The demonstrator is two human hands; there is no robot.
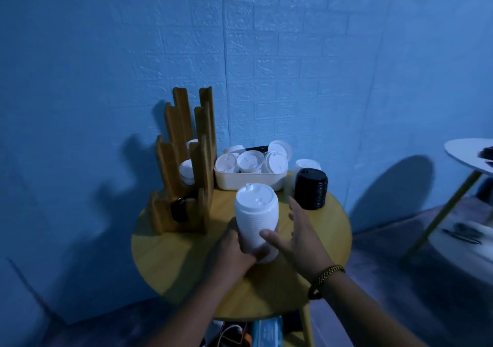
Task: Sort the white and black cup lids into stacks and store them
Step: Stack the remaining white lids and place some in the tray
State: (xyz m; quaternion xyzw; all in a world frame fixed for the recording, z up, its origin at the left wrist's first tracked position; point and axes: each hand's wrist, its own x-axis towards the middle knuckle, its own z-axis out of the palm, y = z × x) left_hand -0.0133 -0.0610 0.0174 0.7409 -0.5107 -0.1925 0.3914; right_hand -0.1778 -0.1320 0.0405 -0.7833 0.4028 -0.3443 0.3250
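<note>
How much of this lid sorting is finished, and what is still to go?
Done: a black stack stands on the table, and the wooden rack holds some white lids. In hand: the left hand grips a tall white stack, with the right hand open beside it. Left: loose lids fill the bin, and the stacks are not yet stored.

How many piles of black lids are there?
2: a tall black pile stands at the table's right; a small black pile lies low in the wooden rack. The basket may hide more.
</note>
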